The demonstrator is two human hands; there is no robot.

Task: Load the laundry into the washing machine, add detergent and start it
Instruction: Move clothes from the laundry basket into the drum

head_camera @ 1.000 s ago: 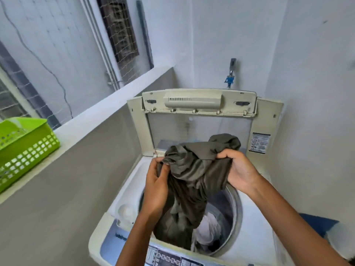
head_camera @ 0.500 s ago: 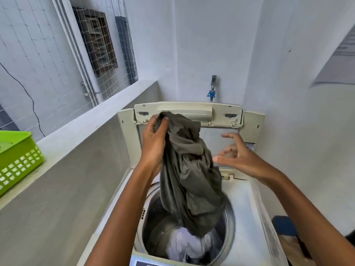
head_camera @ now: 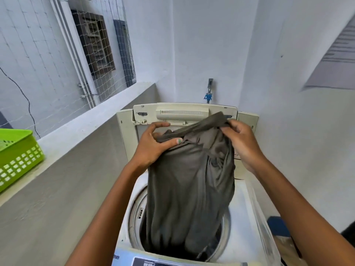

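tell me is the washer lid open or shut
Open: the lid stands upright behind the drum opening, and the grey garment hangs into it.

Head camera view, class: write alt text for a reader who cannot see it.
Two bare hands, left hand and right hand, hold a grey-olive cloth garment stretched by its top edge, its lower end hanging into the drum of an open white top-loading washing machine. A lime-green perforated plastic basket sits on the grey concrete ledge at left.
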